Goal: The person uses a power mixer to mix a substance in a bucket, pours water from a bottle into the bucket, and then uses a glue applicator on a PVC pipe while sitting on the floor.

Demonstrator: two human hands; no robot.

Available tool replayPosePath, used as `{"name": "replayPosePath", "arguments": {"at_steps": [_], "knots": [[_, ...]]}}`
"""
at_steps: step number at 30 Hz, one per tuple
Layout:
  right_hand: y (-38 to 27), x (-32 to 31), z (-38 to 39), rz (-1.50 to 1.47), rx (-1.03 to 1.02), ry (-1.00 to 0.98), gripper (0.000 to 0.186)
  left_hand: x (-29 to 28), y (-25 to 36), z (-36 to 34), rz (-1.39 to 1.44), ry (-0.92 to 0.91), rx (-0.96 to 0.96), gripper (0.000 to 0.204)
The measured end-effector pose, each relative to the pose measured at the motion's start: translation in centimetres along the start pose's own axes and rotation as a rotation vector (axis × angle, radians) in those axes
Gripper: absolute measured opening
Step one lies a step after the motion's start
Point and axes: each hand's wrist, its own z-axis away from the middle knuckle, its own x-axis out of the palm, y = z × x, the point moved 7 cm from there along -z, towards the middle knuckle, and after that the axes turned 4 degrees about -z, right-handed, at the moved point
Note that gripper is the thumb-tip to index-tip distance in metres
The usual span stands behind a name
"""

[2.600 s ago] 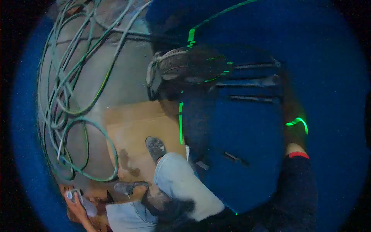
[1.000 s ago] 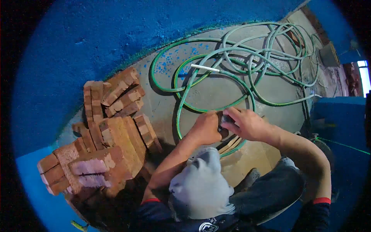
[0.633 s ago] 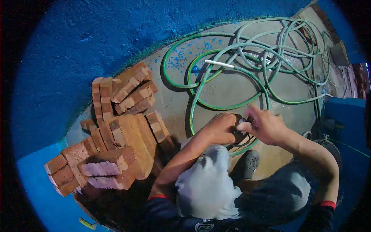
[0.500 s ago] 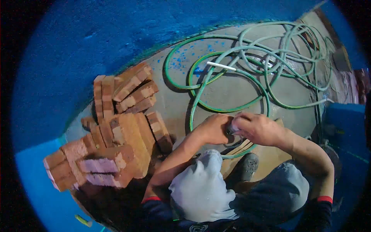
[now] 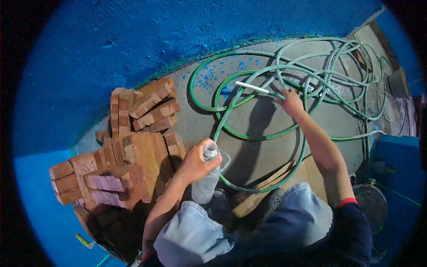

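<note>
A clear plastic bottle point(image 5: 205, 184) stands nearly upright in my left hand point(image 5: 195, 162), its threaded neck uncapped. My fingers wrap round it just below the neck, beside the brick pile. A thin loop of clear tube or strap shows at the bottle's right side. My right hand point(image 5: 292, 104) reaches out over the green hose point(image 5: 249, 138), thumb and fingers apart at the hose close behind its white tube end point(image 5: 251, 86). Whether the fingertips touch the hose is hard to make out.
Loose bricks point(image 5: 144, 151) are piled at my left. A blue wall point(image 5: 133, 40) curves along the far side. Blue paint flecks dot the grey floor. Flattened cardboard point(image 5: 311, 180) lies by my feet, and a round mesh-covered thing point(image 5: 372, 202) stands at the right.
My hands were together in front of me and have parted. The left has moved left with the bottle; the right has reached forward to the hose. The view has shifted slightly.
</note>
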Motion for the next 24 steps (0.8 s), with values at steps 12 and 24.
{"name": "replayPosePath", "arguments": {"at_steps": [12,24], "knots": [[0.4,0.5,-0.9,-0.210,-0.055,-0.130,0.036,-1.6,7.9,-8.7,-0.651,0.273,0.313,0.036],[-5.0,-13.8,7.1,-0.228,-0.213,0.041,0.034,0.0,5.7,-13.8,-0.720,0.235,0.270,0.041]]}}
